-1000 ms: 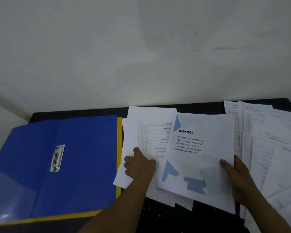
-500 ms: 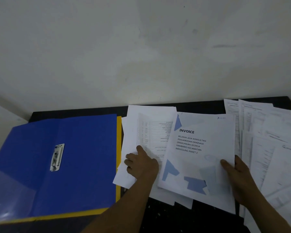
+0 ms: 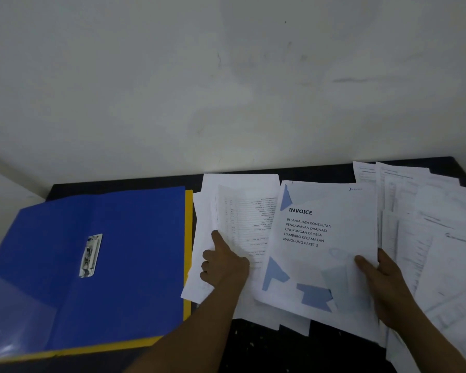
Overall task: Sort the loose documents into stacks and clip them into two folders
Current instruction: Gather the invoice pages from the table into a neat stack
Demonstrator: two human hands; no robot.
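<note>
Pinching the lower right edge of the invoice sheet (image 3: 320, 238), the right hand (image 3: 388, 286) has its thumb on top and its fingers underneath. The sheet lies tilted on top of other papers.

Just left of the invoice sheet, the left hand (image 3: 223, 265) rests on a printed list page (image 3: 248, 224). Its index finger (image 3: 217, 238) is straight and presses near that page's left edge, and the other fingers are curled. Whether they hold any paper cannot be told.

Right of the invoice sheet, loose documents (image 3: 436, 238) spread in an overlapping heap. Farther left of it, a blue folder (image 3: 105, 251) lies open with its metal clip (image 3: 90, 255) bare. A yellow folder (image 3: 189, 238) shows beneath its edge. All of this rests on a black table (image 3: 267, 345), with a pale wall (image 3: 226, 76) behind the sheet.
</note>
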